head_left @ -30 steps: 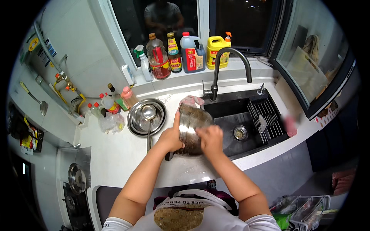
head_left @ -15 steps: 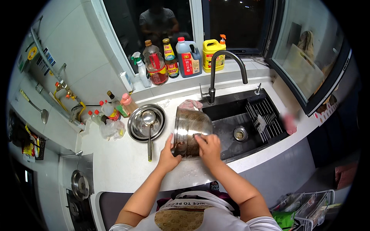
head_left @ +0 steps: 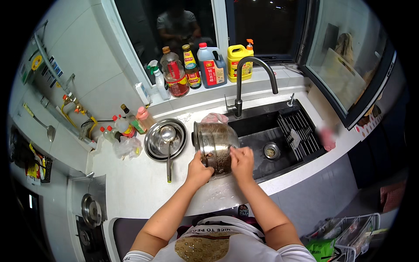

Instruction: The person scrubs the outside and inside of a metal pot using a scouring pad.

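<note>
A stainless steel pot lies tipped on its side at the sink's left edge, brown grime streaking its outer wall. My left hand is closed round the dark side handle on the near side, thumb on top. Against the pot's grimy wall, my right hand presses with bent, closed fingers; whatever they pinch is too hidden to name. Left of the pot, a ladle rests in a round metal basin, its handle hanging over the near rim.
The black sink with a drying rack lies right, under a tall dark faucet. A pink cloth sits behind the pot. Bottles and jugs line the sill. An open window sash juts in at right.
The pot has turned and shifted slightly left. My left hand has moved a little up and right with the handle. My right hand has slid right and slightly up along the wall.
</note>
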